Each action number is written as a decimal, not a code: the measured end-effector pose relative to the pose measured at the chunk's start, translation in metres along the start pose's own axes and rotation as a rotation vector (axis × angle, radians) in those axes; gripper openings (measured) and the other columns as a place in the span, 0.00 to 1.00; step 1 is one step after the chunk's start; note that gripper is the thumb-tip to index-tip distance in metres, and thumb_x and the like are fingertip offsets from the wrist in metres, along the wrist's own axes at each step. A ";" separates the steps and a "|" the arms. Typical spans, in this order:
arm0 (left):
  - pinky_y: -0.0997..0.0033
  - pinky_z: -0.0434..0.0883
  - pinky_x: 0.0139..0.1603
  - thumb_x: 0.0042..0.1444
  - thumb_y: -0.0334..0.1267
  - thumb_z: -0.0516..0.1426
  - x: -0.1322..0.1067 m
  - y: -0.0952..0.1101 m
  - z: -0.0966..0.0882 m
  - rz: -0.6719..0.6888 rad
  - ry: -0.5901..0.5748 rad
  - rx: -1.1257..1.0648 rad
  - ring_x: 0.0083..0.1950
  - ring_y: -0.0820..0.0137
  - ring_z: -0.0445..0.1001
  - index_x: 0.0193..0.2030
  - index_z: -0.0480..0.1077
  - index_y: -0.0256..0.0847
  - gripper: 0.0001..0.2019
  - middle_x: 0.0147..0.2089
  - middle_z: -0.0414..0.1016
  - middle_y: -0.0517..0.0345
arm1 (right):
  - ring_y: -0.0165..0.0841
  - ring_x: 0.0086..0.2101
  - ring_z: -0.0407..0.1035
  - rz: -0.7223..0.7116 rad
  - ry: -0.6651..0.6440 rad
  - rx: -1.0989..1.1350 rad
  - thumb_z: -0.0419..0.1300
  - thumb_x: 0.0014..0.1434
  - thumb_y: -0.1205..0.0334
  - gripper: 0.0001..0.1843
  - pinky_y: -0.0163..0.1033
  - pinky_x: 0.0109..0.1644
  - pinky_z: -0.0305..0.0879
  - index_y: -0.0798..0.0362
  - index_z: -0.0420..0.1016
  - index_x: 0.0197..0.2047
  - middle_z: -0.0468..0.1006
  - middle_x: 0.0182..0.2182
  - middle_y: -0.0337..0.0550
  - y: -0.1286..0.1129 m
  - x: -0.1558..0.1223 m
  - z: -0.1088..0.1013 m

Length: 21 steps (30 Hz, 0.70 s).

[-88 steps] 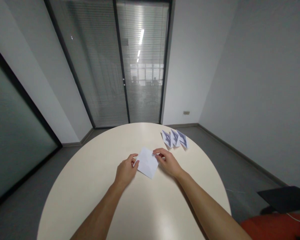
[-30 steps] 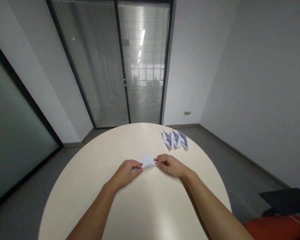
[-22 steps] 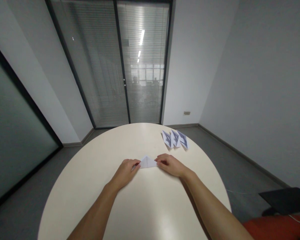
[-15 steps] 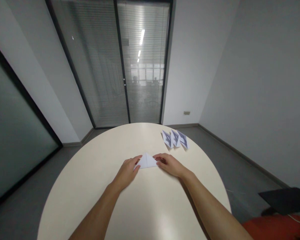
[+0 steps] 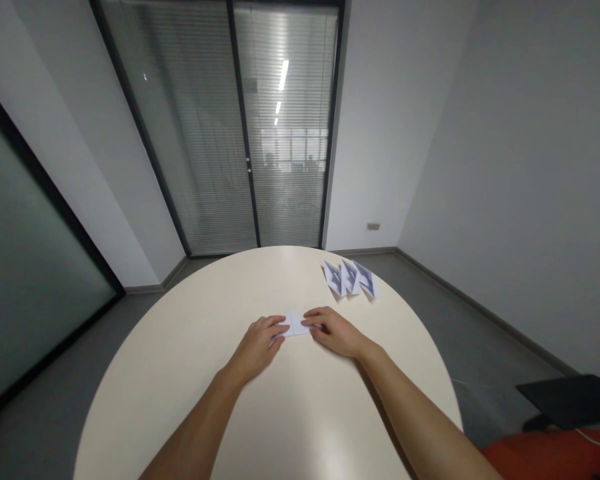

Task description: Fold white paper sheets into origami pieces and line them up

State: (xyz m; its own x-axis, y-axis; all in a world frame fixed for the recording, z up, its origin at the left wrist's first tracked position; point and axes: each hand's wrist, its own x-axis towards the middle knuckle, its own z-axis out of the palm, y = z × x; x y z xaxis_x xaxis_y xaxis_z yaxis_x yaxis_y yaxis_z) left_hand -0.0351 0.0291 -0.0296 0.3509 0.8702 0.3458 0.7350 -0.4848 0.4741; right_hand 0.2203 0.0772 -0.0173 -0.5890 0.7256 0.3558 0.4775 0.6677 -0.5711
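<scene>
A small white folded sheet of paper (image 5: 296,324) lies on the round table between my two hands. Its top is now folded down, so it reads as a low strip with a centre crease. My left hand (image 5: 259,345) holds its left end, fingers over the top and thumb along the near edge. At the right end, my right hand (image 5: 336,332) grips it the same way, fingertips resting on the paper. Both ends are partly hidden under the fingers.
Three folded paper pieces (image 5: 350,279) with blue-grey printing lie in a row at the table's (image 5: 170,373) far right edge. A dark flat object (image 5: 570,399) and a red seat (image 5: 555,457) stand off the table at lower right. Glass doors (image 5: 285,200) stand behind.
The paper's pointed top has been folded down, turning the triangle into a lower strip. My fingers have moved inward over the paper. The printed pieces have not moved.
</scene>
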 end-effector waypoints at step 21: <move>0.51 0.65 0.69 0.65 0.34 0.57 0.001 0.010 0.002 0.132 -0.038 0.081 0.68 0.60 0.67 0.59 0.74 0.47 0.17 0.69 0.69 0.52 | 0.38 0.43 0.70 0.020 0.039 -0.108 0.64 0.58 0.67 0.07 0.43 0.51 0.63 0.51 0.78 0.41 0.78 0.38 0.44 -0.021 0.005 0.010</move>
State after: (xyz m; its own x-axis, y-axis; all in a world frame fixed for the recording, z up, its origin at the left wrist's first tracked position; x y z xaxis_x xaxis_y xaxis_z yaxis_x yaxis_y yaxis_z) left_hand -0.0260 0.0251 -0.0264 0.4676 0.8031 0.3692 0.7251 -0.5874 0.3593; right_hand 0.2012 0.0652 -0.0107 -0.5543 0.7432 0.3747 0.5576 0.6658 -0.4958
